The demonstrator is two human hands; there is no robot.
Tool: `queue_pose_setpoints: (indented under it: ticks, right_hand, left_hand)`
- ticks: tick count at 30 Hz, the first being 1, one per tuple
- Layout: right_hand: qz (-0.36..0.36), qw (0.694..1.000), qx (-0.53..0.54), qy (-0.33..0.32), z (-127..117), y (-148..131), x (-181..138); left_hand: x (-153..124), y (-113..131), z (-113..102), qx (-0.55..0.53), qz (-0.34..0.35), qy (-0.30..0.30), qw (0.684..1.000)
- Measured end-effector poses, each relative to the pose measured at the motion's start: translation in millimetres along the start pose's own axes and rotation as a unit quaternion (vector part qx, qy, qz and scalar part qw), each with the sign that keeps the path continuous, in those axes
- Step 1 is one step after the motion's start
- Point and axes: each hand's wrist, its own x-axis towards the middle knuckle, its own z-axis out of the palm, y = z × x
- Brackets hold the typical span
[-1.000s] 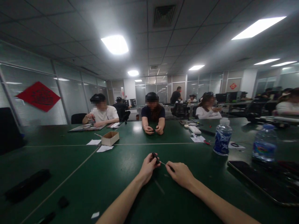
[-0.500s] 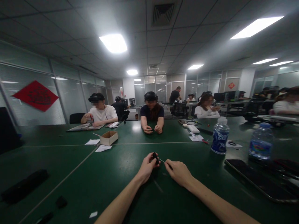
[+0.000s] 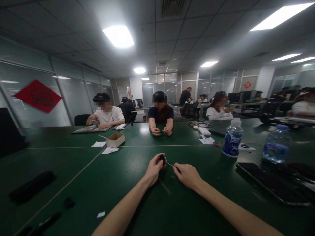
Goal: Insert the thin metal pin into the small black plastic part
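Observation:
My left hand [image 3: 154,168] is closed around a small black piece [image 3: 162,159], pinching it upright above the green table [image 3: 137,203]. What kind of piece it is, I cannot make out. In my right hand [image 3: 186,174] is a thin screwdriver [image 3: 169,164], its dark handle mostly hidden by the fingers. The metal shaft points left at the black piece, and its tip meets or nearly meets the side of that piece.
A phone [image 3: 268,182] and two water bottles [image 3: 232,139] stand or lie to the right. A small open box [image 3: 115,141] sits on paper ahead. Dark objects [image 3: 33,186] lie at left. Across the table, a person [image 3: 161,118] handles something small.
The camera view has tilted down and shifted slightly, so the scene sits a little differently. The black piece looks turned somewhat in my left hand, and more of the screwdriver shaft shows.

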Motion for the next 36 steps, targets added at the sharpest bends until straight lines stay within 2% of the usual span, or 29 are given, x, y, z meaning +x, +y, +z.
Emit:
queue_pose_setpoints:
  ticks: [5,21,27,36]
  right_hand:
    - [-0.004,1.000,0.009,0.002,1.3,1.4,0.1]
    - [-0.012,1.000,0.020,0.002,-1.8,-0.1,-1.8]
    - [0.000,1.000,0.003,0.004,-1.3,-1.0,-1.6]
    - [0.005,0.999,0.046,-0.005,-5.0,-2.9,-3.5]
  left_hand:
    - [-0.5,1.6,1.5,-0.025,-0.011,0.020,0.999]
    - [-1.7,4.4,1.1,-0.009,-0.018,-0.021,1.000]
    - [-1.2,1.5,-0.2,-0.026,-0.028,-0.020,0.999]
    - [-1.8,4.6,1.5,-0.015,-0.054,-0.003,0.998]
